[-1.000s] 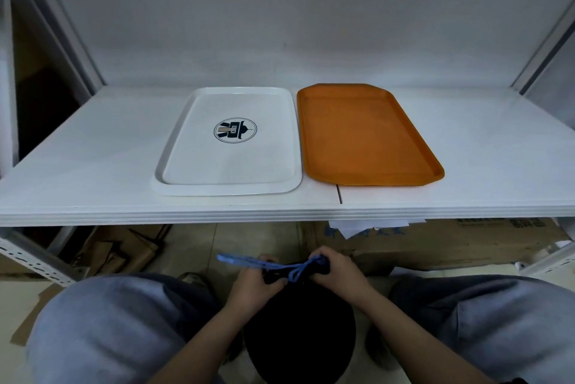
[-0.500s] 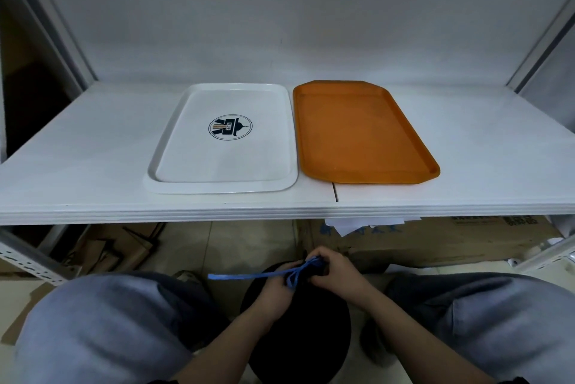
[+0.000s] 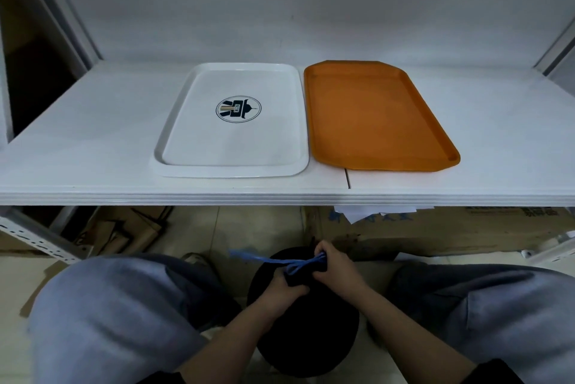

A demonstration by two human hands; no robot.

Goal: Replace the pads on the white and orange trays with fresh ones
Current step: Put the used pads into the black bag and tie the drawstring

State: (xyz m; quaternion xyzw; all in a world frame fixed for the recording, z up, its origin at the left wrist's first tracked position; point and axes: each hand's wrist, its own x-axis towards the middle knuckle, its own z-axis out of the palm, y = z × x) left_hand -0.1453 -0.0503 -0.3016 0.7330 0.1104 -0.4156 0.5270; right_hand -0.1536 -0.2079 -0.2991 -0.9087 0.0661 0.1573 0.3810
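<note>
Bare white tray (image 3: 174, 141) and orange tray (image 3: 373, 116); both hands (image 3: 281, 290) (image 3: 337, 271) gripping blue drawstring (image 3: 280, 261)

white shelf (image 3: 93, 141), grey wall (image 3: 280, 4) (dim), tiled floor (image 3: 255, 228)

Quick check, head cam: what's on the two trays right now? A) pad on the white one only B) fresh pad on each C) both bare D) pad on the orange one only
C: the white tray shows its bare base with the round logo uncovered, and the orange tray shows only its own bare surface; both hands are down below the shelf on a black bag.
</note>
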